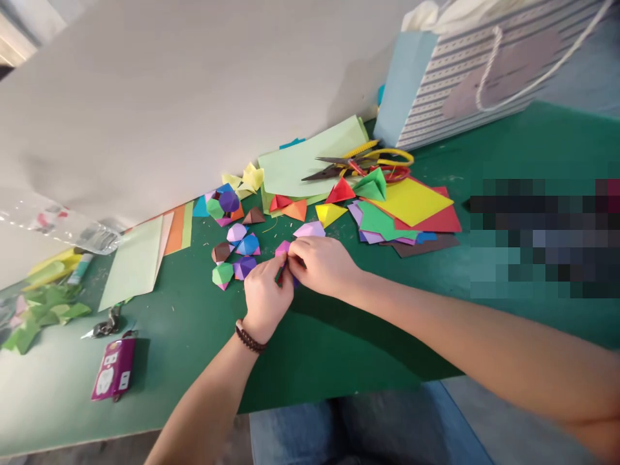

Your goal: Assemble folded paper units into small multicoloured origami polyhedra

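We have both hands close together over the green mat [339,349], just below the middle of the frame. Between them is a small folded paper piece [285,266], pink and purple with a dark red edge. The left hand [265,298] and the right hand [322,266] pinch it from either side, their fingers closed on it, and they cover so much of it that we can't be sure of its shape. A beaded bracelet [250,337] circles the left wrist. Just above and to the left of the hands lies a cluster of folded paper shapes [236,248] in purple, blue, green, brown and pink, and a lilac folded piece [309,229] sits just beyond the right hand. Toward the upper middle, yellow-handled scissors [382,156] lie with their blades over a pale green sheet [310,158], beside a pile of colored paper [411,206]. A striped gift bag [436,77] with rope handles stands at the upper right. At the left edge are green paper scraps [43,313], and at the lower left a purple packet [115,368] lies on the mat.
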A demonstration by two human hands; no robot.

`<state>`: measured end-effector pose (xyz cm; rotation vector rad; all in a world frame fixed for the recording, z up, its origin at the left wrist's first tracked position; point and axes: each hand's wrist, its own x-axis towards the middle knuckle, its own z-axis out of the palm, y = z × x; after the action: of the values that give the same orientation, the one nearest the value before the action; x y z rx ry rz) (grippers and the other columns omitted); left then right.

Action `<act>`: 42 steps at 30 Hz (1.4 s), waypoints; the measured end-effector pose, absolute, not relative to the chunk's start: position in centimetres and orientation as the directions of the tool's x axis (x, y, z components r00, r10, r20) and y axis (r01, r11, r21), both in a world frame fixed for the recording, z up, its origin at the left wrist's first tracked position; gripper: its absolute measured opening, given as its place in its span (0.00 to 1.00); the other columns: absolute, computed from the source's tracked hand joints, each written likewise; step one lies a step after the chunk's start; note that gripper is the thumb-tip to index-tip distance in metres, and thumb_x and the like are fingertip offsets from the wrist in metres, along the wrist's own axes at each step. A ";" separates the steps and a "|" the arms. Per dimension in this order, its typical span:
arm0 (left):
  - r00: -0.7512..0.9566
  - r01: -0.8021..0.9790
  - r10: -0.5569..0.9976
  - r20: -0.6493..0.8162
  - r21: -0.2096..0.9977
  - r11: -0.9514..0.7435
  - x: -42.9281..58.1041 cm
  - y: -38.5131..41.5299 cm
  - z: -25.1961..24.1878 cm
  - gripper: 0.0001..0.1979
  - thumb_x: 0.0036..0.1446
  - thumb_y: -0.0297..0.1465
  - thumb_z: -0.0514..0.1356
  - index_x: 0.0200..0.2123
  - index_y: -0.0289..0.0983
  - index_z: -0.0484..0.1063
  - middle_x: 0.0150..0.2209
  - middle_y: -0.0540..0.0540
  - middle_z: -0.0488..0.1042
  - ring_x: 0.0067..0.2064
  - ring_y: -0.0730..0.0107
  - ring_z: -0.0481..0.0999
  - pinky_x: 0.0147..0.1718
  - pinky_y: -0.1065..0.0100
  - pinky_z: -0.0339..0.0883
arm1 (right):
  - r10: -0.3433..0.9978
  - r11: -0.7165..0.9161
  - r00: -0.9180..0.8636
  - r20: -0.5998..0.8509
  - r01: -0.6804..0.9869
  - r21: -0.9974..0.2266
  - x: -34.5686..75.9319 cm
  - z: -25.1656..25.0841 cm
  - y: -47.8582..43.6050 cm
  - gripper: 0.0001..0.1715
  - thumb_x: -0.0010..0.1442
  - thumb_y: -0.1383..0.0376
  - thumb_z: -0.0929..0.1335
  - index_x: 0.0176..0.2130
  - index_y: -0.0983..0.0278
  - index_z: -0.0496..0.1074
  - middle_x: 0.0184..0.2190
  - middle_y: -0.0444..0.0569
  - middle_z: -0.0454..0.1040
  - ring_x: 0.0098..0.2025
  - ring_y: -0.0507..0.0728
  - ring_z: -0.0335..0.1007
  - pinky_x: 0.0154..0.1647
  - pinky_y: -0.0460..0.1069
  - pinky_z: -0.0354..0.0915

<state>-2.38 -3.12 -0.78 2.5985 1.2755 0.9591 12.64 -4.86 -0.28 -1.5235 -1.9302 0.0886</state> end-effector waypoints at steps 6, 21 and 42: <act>0.515 0.727 0.713 0.475 0.199 -0.657 -2.2 -3.5 -0.6 0.12 0.55 0.22 0.55 0.40 0.35 0.77 0.33 0.43 0.81 0.32 0.63 0.79 0.31 0.65 0.71 | 0.880 0.368 -0.173 0.442 0.836 -0.407 12.7 0.0 -4.9 0.09 0.58 0.72 0.62 0.30 0.66 0.70 0.26 0.51 0.73 0.30 0.56 0.68 0.28 0.49 0.56; 0.340 0.622 0.866 0.366 0.603 -0.499 -2.1 -3.3 -0.1 0.12 0.54 0.23 0.57 0.42 0.38 0.71 0.40 0.44 0.78 0.40 0.67 0.77 0.36 0.67 0.73 | 0.887 0.368 -0.151 0.437 0.804 -0.467 13.0 0.2 -4.5 0.07 0.59 0.71 0.63 0.30 0.65 0.69 0.28 0.50 0.74 0.31 0.55 0.69 0.28 0.49 0.55; 0.257 0.344 0.950 0.177 0.902 -0.261 -2.1 -2.4 -1.6 0.06 0.56 0.28 0.59 0.39 0.36 0.70 0.37 0.46 0.73 0.40 0.70 0.73 0.40 0.70 0.68 | 0.990 0.143 -0.072 0.125 0.618 -0.773 14.2 -0.1 -3.6 0.04 0.57 0.65 0.69 0.34 0.63 0.75 0.29 0.45 0.77 0.28 0.52 0.70 0.27 0.46 0.58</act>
<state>-2.11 -2.38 -1.65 1.7597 1.1904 0.9933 14.16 -3.55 -0.13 -1.5474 -1.7679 0.7243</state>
